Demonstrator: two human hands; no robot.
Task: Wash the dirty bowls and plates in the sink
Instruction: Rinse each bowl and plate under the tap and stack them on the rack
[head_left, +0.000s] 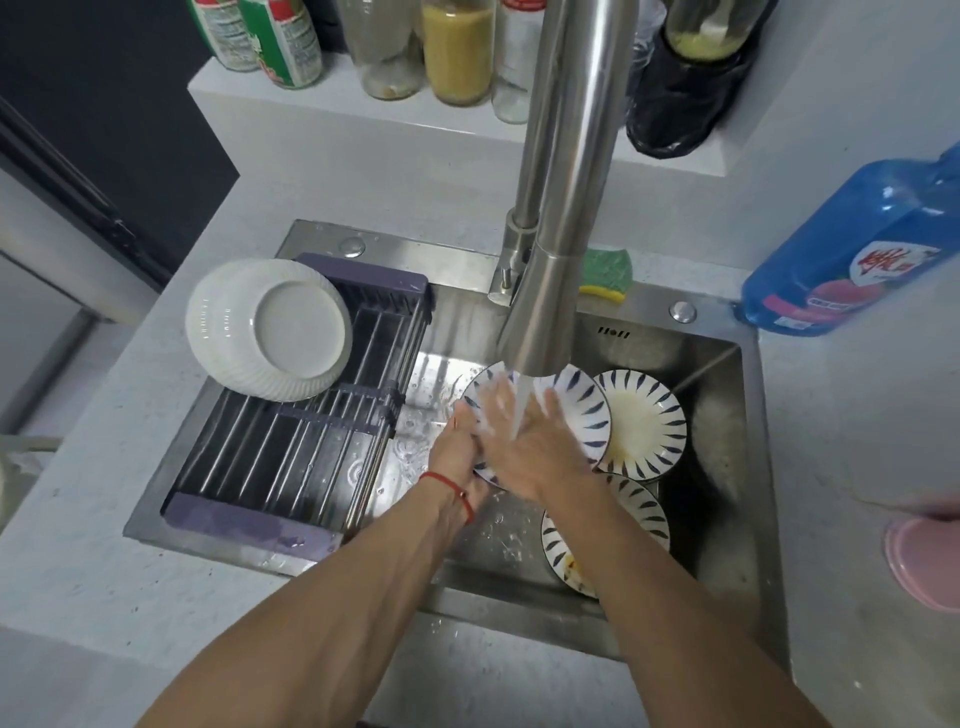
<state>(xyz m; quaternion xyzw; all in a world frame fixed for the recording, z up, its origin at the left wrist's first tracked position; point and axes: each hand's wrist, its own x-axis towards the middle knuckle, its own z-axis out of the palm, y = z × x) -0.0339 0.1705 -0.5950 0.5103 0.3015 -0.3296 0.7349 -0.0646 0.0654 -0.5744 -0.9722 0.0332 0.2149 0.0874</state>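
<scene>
Grey speckled counter (78, 519) surrounds a steel sink (727, 415). Under the faucet (566, 208), water runs onto a blue-patterned plate (587, 410), tilted with its face up toward the camera, near the basin's middle. The left hand (457, 452) grips the plate's rim at about 8 o'clock; the right hand (524, 441) lies flat with straight fingers on its face. Two more patterned plates sit in the basin: one (644, 423) at 3 o'clock of the held plate, another (639, 504) at 5 o'clock, partly under the right forearm. A white ribbed plate (270, 330) lies upside down on the purple drying rack (291, 467) at 9 o'clock. A green sponge (608, 270) and a blue detergent bottle (852, 249) stand behind.
</scene>
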